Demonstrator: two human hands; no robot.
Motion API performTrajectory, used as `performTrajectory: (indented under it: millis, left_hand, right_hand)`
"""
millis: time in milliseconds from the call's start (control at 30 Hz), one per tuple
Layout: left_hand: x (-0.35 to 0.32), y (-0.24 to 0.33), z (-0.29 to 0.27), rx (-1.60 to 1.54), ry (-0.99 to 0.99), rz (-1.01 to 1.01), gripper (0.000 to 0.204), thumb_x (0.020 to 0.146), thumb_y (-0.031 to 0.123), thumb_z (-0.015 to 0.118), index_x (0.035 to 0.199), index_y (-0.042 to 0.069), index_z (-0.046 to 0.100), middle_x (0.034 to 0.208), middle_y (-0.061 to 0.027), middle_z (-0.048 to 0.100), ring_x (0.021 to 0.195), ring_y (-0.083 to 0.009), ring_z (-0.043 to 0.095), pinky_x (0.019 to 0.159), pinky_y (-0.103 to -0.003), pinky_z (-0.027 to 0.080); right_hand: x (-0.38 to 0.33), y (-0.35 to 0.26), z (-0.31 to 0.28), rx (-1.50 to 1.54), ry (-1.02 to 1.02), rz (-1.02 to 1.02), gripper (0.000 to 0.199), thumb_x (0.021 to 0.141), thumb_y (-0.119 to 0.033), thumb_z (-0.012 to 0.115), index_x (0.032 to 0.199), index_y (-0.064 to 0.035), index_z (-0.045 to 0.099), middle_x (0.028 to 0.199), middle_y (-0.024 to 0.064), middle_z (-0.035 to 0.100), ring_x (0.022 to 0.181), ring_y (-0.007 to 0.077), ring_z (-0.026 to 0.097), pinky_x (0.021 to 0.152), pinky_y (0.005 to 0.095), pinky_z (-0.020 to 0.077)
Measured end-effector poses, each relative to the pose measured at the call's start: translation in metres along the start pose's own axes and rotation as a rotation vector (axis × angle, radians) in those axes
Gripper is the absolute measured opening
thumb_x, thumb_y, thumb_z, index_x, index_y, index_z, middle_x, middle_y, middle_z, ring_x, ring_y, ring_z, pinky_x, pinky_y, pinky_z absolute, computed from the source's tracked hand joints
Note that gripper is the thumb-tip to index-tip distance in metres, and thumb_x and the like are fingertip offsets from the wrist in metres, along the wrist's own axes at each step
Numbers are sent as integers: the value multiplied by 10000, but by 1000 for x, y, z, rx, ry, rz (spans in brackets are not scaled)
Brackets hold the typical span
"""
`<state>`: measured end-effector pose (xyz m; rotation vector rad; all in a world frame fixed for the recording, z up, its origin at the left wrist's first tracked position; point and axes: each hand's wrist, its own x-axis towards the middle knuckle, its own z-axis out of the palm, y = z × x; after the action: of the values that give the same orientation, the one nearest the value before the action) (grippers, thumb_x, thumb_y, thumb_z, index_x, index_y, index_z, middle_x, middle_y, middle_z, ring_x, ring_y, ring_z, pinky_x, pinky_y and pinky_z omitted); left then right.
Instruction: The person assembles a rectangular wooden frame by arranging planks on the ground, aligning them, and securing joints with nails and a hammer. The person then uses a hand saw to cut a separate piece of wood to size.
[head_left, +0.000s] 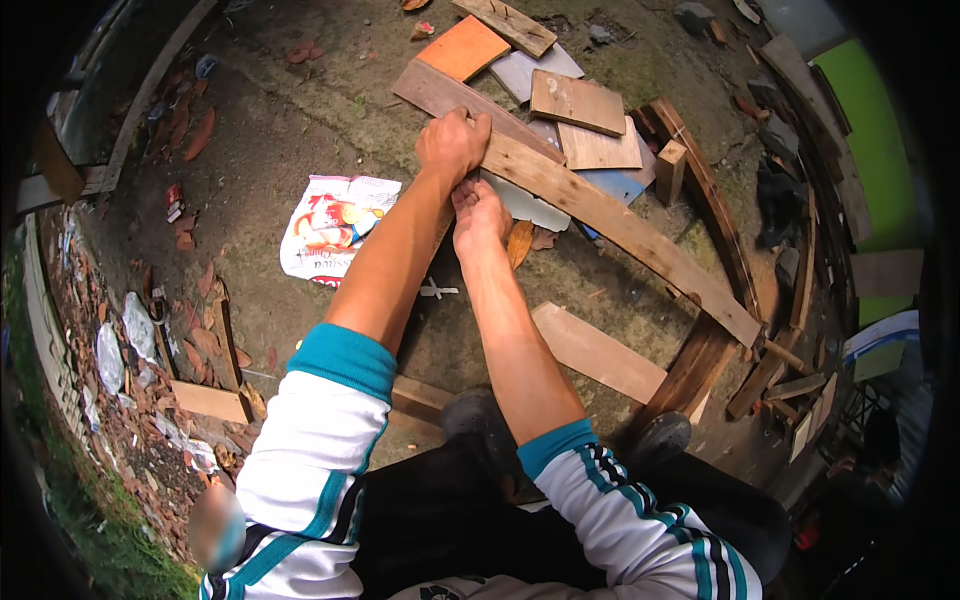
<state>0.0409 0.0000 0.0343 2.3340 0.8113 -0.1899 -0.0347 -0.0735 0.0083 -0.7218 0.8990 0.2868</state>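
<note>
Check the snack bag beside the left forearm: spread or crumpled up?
Spread. The white-and-red snack bag lies out on the ground, its broad printed face showing.

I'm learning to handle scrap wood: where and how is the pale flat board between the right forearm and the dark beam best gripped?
Probably by both long edges near its middle, coming from above: the pale board is a narrow strip lying flat, with those edges uncovered. Its lower right end lies close to the dark beam, leaving less finger room there.
</note>
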Motion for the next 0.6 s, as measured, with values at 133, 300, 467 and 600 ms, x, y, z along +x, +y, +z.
performTrajectory:
  millis: [133,300,467,600]
  left_hand:
    - [1,-1,0,4,-1,6,516,889,465,511,1137,67,725,1132,-265,700,1095,-441,655,975,-512,496]
    - [0,3,0,-13,5,16,518,889,465,507,1126,61,728,1125,-275,698,1089,-445,657,968,-517,497]
    - [0,-1,1,-26,-11,21,520,889,467,503,1125,60,726,1120,-284,696,1084,-454,657,966,-522,498]
    - [5,-7,-1,-24,-6,26,521,886,471,505,1114,56,724,1117,-290,694,1082,-464,655,965,-526,498]
  right_hand:
    - [-1,0,2,34,30,13,283,975,-25,551,1238,77,540,939,115,628,827,217,634,756,362,564]
    - [0,-5,5,71,49,28,285,984,-20,527,1251,79,546,919,97,619,793,191,604,716,332,544]
    - [-19,-8,9,105,14,24,286,1008,-50,509,1254,77,579,911,92,615,779,168,596,710,298,538]
    - [-40,-6,-17,77,-18,-103,270,997,-41,540,1234,72,603,926,121,646,769,191,627,678,320,573]
